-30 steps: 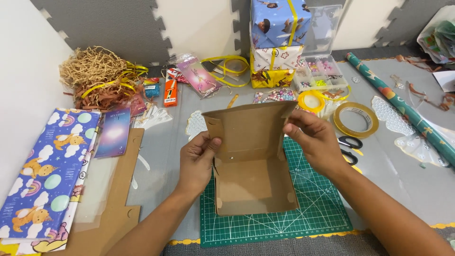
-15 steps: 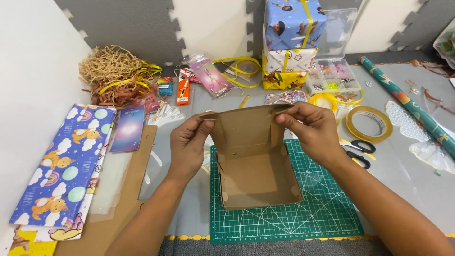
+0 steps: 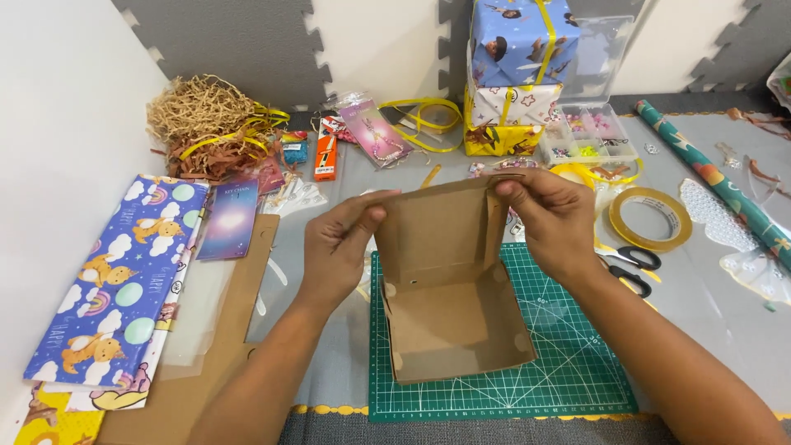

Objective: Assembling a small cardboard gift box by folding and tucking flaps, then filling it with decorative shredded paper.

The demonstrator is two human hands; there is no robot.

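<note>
Since the earlier picture, the box (image 3: pixel 449 288) is looking closer and sitting more to the left on the mat (image 3: pixel 560 363). The hands are still holding its lid up, but now they are pinching the two top corners and not the sides.

The box is brown cardboard, open, and sitting on the green mat, right between the two arms. Its lid is standing up at the back. The left hand (image 3: pixel 338 243) is pinching the lid's top left corner with thumb and fingers closed on it. The right hand (image 3: pixel 552 218) is pinching the top right corner the same way. The hands are apart, one at each end of the lid.

The table (image 3: pixel 329 363) is grey and full of things. A wall of grey and white foam tiles is standing behind it. On the left, blue paper (image 3: pixel 124 280) with bears and clouds is lying flat, with a cardboard sheet (image 3: pixel 239 330) beside it. At the back, a stack of presents (image 3: pixel 515 74) is sitting near a pile of paper shreds (image 3: pixel 202 115). On the right, a paper roll (image 3: pixel 717 185) is lying slanted, with a tape ring (image 3: pixel 649 218) and black scissors (image 3: pixel 628 268) near the right hand.
</note>
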